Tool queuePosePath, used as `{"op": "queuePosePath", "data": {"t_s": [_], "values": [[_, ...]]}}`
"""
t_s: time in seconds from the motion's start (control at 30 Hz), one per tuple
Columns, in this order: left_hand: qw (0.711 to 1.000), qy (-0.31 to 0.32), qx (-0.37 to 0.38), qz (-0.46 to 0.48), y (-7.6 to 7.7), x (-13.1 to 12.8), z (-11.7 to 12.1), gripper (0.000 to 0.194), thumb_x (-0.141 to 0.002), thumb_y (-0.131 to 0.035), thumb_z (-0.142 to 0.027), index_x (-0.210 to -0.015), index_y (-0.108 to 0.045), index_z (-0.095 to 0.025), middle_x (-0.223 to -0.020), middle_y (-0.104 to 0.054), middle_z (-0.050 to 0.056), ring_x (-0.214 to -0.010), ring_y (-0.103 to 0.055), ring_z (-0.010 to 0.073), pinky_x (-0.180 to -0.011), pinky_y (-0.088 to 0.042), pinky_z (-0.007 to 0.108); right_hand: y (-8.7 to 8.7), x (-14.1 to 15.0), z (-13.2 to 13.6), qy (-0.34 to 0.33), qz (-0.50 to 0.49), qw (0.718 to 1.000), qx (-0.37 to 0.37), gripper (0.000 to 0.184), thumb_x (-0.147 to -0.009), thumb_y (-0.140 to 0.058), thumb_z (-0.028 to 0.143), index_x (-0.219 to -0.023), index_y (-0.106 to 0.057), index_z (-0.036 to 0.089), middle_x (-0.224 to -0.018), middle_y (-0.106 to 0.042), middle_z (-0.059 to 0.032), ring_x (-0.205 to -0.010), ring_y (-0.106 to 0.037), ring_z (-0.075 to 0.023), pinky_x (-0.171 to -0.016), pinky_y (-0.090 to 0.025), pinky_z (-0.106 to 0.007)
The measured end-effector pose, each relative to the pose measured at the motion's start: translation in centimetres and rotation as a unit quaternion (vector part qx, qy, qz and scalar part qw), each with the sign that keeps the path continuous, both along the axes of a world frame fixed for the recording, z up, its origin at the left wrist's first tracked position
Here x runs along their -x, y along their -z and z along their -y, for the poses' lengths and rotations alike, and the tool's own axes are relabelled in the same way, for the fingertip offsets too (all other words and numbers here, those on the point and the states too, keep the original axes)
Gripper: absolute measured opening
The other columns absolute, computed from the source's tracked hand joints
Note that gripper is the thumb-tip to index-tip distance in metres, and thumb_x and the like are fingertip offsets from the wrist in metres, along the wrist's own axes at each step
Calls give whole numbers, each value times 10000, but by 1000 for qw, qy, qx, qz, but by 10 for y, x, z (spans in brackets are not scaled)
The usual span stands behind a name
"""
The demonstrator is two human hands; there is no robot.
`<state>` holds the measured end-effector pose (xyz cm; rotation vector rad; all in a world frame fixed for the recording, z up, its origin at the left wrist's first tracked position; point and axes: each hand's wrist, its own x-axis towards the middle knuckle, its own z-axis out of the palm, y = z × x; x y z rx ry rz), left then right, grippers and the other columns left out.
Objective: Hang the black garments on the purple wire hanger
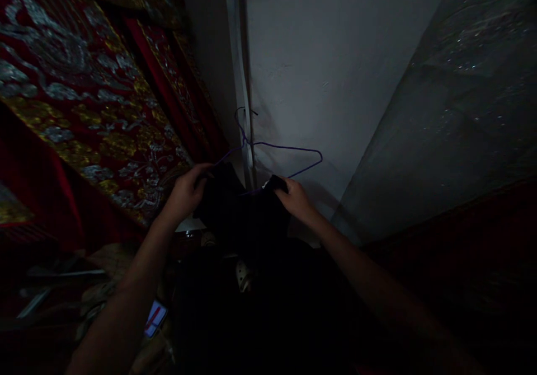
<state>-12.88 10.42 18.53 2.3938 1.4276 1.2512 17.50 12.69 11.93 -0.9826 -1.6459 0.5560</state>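
A dark garment [251,218], too dim to make out its exact kind, is stretched between my hands. My left hand [189,191] pinches its left shoulder, close to the hanger's left arm. On the other side my right hand [293,197] grips the garment's right edge. A thin purple wire hanger [289,147] runs into the garment on the left, while its right arm sticks out bare above my right hand. The hanger's hook is up by a narrow vertical strip on the wall. The garment's lower part melts into darkness.
Red cloth with gold and silver embroidery [104,101] hangs at the left. A pale wall [327,73] stands ahead, with a translucent sheet [453,123] at the right. Below are a light clog [243,276] and a lit phone-like screen [155,318] among dim clutter.
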Motion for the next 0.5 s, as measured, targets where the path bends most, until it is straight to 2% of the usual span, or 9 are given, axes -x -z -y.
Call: {"op": "queuePosePath", "data": {"t_s": [0.07,0.13,0.2,0.27,0.33,0.37,0.43,0.5], "values": [[1000,-13,3,-26,-6,-1,-2,367,-906,-451,-217,-1232,-616,-180,-1136,-715,71,-1072,-657,237,-1014,-474,381,-7,-17,-6,76,-32,995,-55,415,-804,-594,261,-1206,-665,184,-1107,-731,-85,-952,-683,-237,-874,-526,-366],[999,-24,-14,-33,-11,1,-2,331,-917,-447,-234,-1175,-648,-179,-1155,-712,80,-1077,-654,247,-1016,-479,390,-18,-38,-18,143,-61,986,-68,588,-795,-647,260,-1371,-567,170,-1125,-726,-104,-916,-693,-241,-827,-544,-379],[998,-21,-38,-46,-15,2,-3,303,-924,-451,-241,-1132,-663,-176,-1135,-701,92,-1076,-643,249,-1017,-477,393,-30,-57,-31,150,-57,986,-44,552,-781,-687,279,-1311,-625,140,-1002,-750,-101,-844,-704,-243,-768,-552,-377],[996,-25,-63,-57,-17,3,-4,270,-919,-474,-249,-1085,-672,-172,-1119,-671,105,-1082,-623,251,-1019,-471,396,-45,-71,-40,111,-22,994,-3,330,-756,-725,320,-1026,-757,134,-848,-755,-77,-782,-705,-239,-731,-555,-362],[994,-53,-77,-48,-17,6,-7,238,-912,-504,-273,-1044,-675,-173,-1123,-642,109,-1102,-600,255,-1029,-460,403,-60,-83,-40,36,2,997,69,229,-702,-782,358,-794,-772,149,-736,-745,-46,-704,-698,-222,-669,-559,-337],[994,-71,-76,-34,-16,8,-9,231,-912,-513,-287,-1039,-672,-177,-1122,-638,103,-1102,-596,253,-1027,-459,404,-68,-90,-36,-16,4,992,122,234,-672,-810,370,-759,-769,157,-699,-740,-31,-663,-691,-211,-629,-559,-324],[994,-100,-50,1,-13,13,-12,245,-920,-518,-319,-1078,-654,-191,-1086,-659,80,-1054,-615,240,-989,-476,390,-83,-104,-24,-114,0,964,239,266,-625,-856,374,-761,-774,161,-667,-739,-25,-595,-679,-193,-555,-551,-301],[993,-116,-19,33,-11,17,-15,284,-931,-517,-355,-1135,-629,-192,-1040,-690,63,-986,-644,226,-930,-499,363,-95,-118,-14,-158,-8,932,326,283,-611,-882,364,-754,-773,145,-665,-744,-55,-554,-672,-190,-506,-535,-290]]}}
